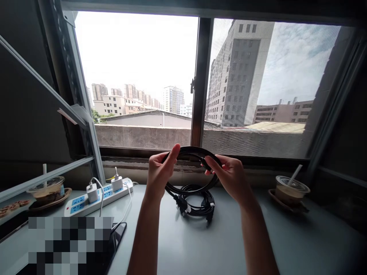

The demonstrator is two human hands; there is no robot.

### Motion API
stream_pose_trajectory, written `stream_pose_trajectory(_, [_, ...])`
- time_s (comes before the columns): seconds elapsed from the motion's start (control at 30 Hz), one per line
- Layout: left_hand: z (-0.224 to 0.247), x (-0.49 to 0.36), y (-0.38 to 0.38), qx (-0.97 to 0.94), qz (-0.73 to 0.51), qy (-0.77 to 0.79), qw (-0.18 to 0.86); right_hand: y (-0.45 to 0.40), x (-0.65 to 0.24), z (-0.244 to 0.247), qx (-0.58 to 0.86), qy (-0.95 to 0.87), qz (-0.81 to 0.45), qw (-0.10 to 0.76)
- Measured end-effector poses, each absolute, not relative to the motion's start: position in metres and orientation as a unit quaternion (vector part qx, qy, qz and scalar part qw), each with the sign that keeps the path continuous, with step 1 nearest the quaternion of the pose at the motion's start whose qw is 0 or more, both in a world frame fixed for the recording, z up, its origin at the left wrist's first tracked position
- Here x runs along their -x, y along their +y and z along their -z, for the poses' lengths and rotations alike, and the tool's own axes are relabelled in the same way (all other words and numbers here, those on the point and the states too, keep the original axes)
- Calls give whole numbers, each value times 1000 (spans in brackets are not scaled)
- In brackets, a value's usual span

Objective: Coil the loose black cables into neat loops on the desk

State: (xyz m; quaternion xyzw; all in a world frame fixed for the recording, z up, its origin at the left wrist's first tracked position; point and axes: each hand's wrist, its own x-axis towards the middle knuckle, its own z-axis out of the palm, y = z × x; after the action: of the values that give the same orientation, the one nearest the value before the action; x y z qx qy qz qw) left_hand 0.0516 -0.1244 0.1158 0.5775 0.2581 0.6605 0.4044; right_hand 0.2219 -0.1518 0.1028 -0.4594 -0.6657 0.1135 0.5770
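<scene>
A black cable (191, 150), wound into a round loop, is held up over the table between both hands. My left hand (162, 170) grips the loop's left side, its thumb pointing up. On the loop's right side my right hand (228, 172) is closed around the cable, with a dark plug end near the fingertips. Below and behind the loop, more coiled black cables (197, 212) with plugs and white tags lie on the table. Part of that pile is hidden by the held loop.
A white power strip (83, 202) with two chargers stands at the left. A dark device, partly blurred out, lies at lower left. Lidded drink cups sit on brown saucers, one at left (46, 187), another at right (292, 191). A window is behind the pale table (183, 252).
</scene>
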Motion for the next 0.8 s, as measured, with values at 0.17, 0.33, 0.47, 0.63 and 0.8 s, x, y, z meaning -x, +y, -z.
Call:
stream_pose_trajectory(0.17, [-114, -52, -121, -572, -668, 251, 405, -170, -213, -111, 386, -690, -232, 566])
stream_pose_trajectory(0.33, [-110, -57, -113, -536, -695, 263, 401, -172, -210, -110, 382, -690, -266, 553])
stream_pose_trajectory(0.47, [-110, -58, -111, -512, -676, 294, 442, -165, -211, -107, 393, -682, -79, 611])
stream_pose_trajectory(0.63, [-112, -53, -111, -505, -632, 309, 500, -155, -212, -104, 376, -707, 121, 587])
stream_pose_trajectory(0.8, [-111, -48, -105, -501, -580, 262, 586, -141, -212, -98, 382, -690, 162, 593])
